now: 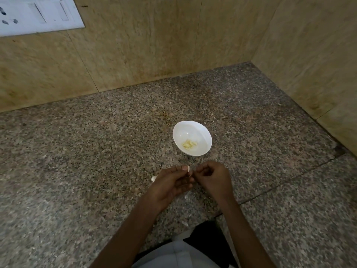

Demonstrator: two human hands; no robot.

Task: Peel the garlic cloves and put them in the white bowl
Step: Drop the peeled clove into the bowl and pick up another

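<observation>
A small white bowl stands on the speckled granite counter, and several peeled yellowish garlic cloves lie in its bottom. Just in front of the bowl, my left hand pinches a white garlic clove at its fingertips. My right hand sits right beside it with its fingers curled, pinching at the same clove or its skin. Another pale piece of garlic peeks out on the counter behind my left hand.
Thin bits of garlic skin lie on the granite counter under and near my hands. Beige stone walls close off the back and the right side. A white switch plate is on the wall at upper left.
</observation>
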